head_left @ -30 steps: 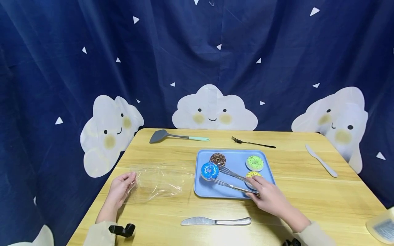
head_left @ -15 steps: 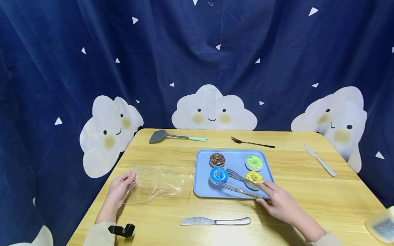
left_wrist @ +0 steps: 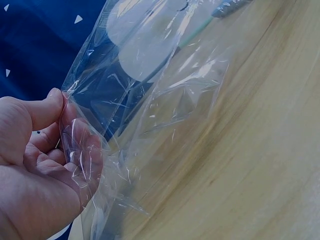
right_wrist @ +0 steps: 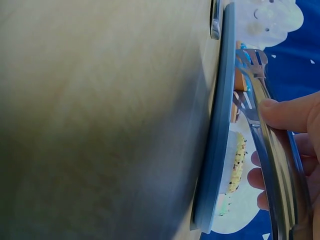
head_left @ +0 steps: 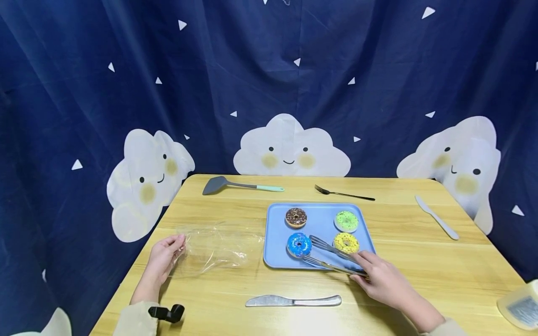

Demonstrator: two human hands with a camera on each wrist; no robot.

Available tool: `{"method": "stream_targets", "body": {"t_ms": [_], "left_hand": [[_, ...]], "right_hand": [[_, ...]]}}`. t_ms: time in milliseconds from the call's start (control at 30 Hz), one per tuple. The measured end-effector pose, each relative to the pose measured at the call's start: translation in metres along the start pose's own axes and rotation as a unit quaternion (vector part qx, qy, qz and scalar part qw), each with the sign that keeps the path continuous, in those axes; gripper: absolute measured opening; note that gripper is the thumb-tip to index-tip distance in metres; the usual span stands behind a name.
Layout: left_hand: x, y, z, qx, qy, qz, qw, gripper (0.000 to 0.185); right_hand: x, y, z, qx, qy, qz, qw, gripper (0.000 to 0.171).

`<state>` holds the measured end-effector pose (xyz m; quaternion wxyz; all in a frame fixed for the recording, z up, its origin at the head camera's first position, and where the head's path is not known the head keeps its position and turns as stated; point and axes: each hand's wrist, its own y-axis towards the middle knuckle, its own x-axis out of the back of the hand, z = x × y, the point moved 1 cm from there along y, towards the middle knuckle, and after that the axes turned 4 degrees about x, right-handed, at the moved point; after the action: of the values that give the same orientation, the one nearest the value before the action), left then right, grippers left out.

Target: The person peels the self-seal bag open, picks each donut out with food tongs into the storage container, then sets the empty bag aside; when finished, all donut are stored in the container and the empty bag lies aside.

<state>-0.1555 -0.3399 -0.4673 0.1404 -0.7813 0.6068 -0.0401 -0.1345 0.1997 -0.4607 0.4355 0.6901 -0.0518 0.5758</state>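
the right hand [head_left: 380, 280] grips metal tongs [head_left: 329, 254], their tips open just beside the blue donut [head_left: 299, 245] on the blue tray [head_left: 319, 217]. the left hand [head_left: 164, 259] pinches a clear plastic bag [head_left: 220, 247] on the desk [head_left: 420, 261].

No legible text, brand, number or sign appears in any view. The curtain [head_left: 378, 70] bears only printed motifs — smiling clouds and small triangles.

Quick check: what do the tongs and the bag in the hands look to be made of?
Silver slotted tongs: likely polished metal, judging by the bright mirror-like glints. Clear bag: seemingly thin, glossy plastic film; it is see-through, crinkled and shows white highlights.
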Motion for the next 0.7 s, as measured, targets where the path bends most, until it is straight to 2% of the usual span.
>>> {"method": "stream_targets", "body": {"t_ms": [433, 600, 700], "left_hand": [[0.001, 0.003, 0.002, -0.004, 0.006, -0.001, 1.0000, 0.014], [-0.001, 0.005, 0.000, -0.016, 0.039, -0.014, 0.9990, 0.016], [-0.004, 0.005, -0.001, -0.035, 0.083, -0.025, 0.9956, 0.022]], "right_hand": [[0.007, 0.005, 0.000, 0.008, -0.020, 0.019, 1.000, 0.053], [0.010, 0.004, -0.002, 0.000, -0.024, 0.016, 1.000, 0.056], [0.013, 0.003, -0.004, -0.008, -0.024, 0.010, 1.000, 0.058]]}}
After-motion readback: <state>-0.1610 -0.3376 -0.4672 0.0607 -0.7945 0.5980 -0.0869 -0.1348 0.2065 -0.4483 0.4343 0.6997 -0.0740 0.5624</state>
